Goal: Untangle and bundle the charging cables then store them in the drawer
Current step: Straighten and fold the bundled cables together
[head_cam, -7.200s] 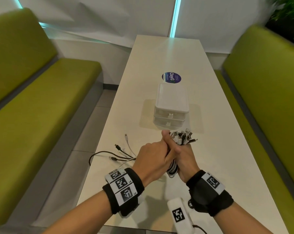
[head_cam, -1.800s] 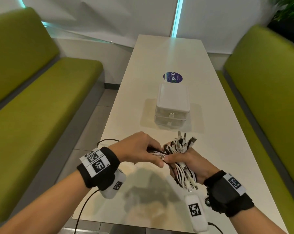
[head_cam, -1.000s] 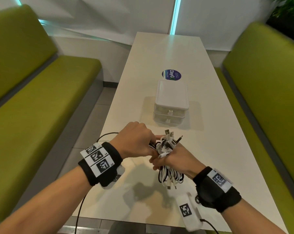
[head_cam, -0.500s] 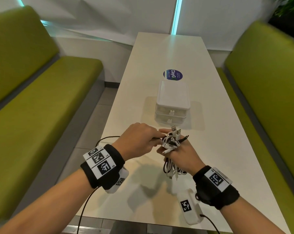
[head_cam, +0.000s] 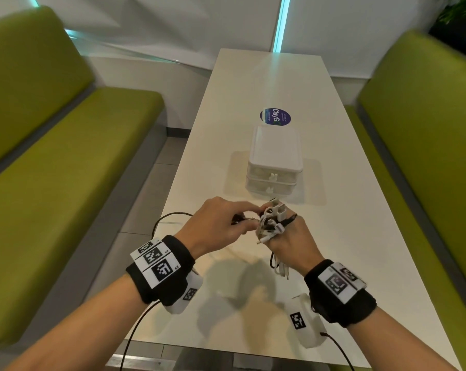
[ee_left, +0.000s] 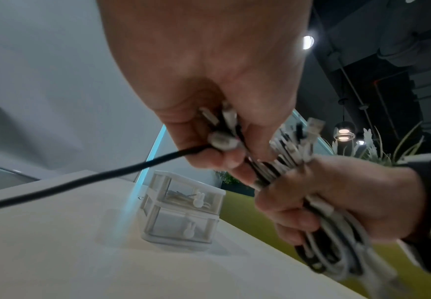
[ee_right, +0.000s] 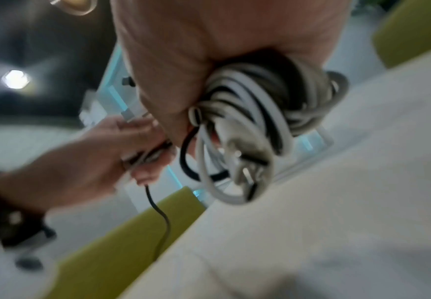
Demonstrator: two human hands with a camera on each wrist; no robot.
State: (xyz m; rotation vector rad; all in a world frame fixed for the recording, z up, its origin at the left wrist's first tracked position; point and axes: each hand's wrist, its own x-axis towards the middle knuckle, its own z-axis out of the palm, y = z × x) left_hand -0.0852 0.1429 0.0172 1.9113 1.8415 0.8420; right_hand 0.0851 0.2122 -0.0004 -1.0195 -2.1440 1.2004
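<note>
R hand is fisted round the cable bundle, held above the table's near end w/ plug ends poking up. L hand, just left, pinches a few connectors incl. a black cable trailing off left. Farther, mid-table, the small drawer box sits w/ both drawers closed.

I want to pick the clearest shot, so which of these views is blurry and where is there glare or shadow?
Head view: sharp, with soft shadows of the arms on the table and sheen at its far end. Left wrist view: the drawer box is fairly clear, the cables smeared. Right wrist view: blurriest, the left hand smeared.
</note>
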